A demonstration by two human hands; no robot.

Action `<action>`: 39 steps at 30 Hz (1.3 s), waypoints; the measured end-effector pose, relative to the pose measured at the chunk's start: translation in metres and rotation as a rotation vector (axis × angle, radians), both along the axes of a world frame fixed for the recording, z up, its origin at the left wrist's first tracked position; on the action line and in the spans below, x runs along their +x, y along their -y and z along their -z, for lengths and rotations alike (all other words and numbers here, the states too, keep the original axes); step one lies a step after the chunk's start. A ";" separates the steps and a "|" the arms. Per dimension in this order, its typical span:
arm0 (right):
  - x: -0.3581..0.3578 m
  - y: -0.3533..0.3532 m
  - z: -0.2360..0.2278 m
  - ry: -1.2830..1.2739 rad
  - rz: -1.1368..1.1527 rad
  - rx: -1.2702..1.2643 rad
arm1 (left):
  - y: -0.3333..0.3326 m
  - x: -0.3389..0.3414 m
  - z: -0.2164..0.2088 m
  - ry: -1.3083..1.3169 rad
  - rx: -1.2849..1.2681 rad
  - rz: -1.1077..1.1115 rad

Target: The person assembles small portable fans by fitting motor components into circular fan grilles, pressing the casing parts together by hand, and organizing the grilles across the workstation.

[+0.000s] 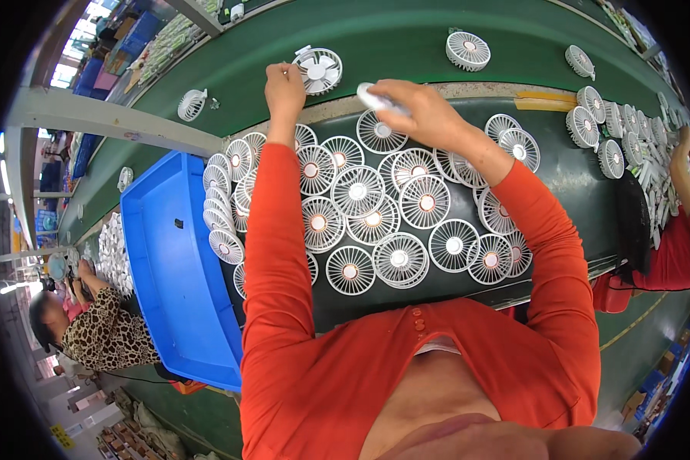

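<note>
At the edge of the green belt, my left hand [285, 92] is closed in a pinch at the left rim of a white fan head [318, 70], whose blades show uncovered. The exact grip of the fingertips is partly hidden. My right hand [425, 111] is closed on a white rounded piece [373, 97], blurred and seen nearly edge-on, above the table's far edge. Below and between my arms lie many round white fan grilles [358, 192], some overlapping, with pale or coppery centres. More of the grilles lean in a row left of my left forearm.
A blue tray [188, 284] stands at the left under a grey metal post [123, 115]. Other fan heads [468, 50] sit on the green belt [391, 38]. Fan heads [583, 126] and white parts crowd the right end beside another person's arm [682, 172]. Another person [107, 330] works at far left.
</note>
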State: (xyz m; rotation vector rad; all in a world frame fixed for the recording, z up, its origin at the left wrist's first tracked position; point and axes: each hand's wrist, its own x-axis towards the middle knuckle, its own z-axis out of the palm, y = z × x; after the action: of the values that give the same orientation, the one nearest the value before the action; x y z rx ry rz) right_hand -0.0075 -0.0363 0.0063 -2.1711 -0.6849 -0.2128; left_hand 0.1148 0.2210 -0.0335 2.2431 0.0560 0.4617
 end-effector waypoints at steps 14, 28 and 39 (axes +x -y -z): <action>-0.020 -0.044 -0.023 0.339 0.160 0.110 | 0.072 -0.141 -0.040 -0.286 -1.728 0.566; -0.027 -0.075 -0.001 -0.079 -0.126 0.422 | 0.092 -0.159 -0.043 0.415 -1.020 0.203; 0.038 -0.032 0.003 -0.166 0.153 0.250 | 0.071 -0.118 -0.042 0.332 -0.126 0.295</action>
State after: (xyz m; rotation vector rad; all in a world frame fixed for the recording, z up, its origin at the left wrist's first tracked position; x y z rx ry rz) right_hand 0.0300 -0.0038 0.0029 -1.9750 -0.3776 -0.1844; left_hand -0.0036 0.1495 0.0088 1.9827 -0.4010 0.6409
